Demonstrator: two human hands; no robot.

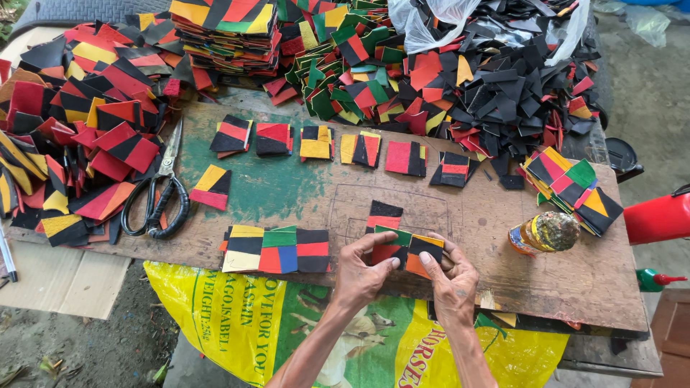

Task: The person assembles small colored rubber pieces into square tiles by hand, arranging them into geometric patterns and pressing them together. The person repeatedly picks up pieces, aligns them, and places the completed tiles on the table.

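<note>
Patchwork squares (pixel 399 248) clamped between left hand (pixel 365 271) and right hand (pixel 451 280), fingers curled.

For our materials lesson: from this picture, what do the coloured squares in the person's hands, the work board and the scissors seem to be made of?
Coloured squares: probably foam or rubber sheet; matte, with thick, cleanly cut edges.
Work board: wood, bare and worn, with visible grain and green paint stains.
Scissors: metal blades, dull grey; the black handle loops look coated, perhaps plastic.
</note>
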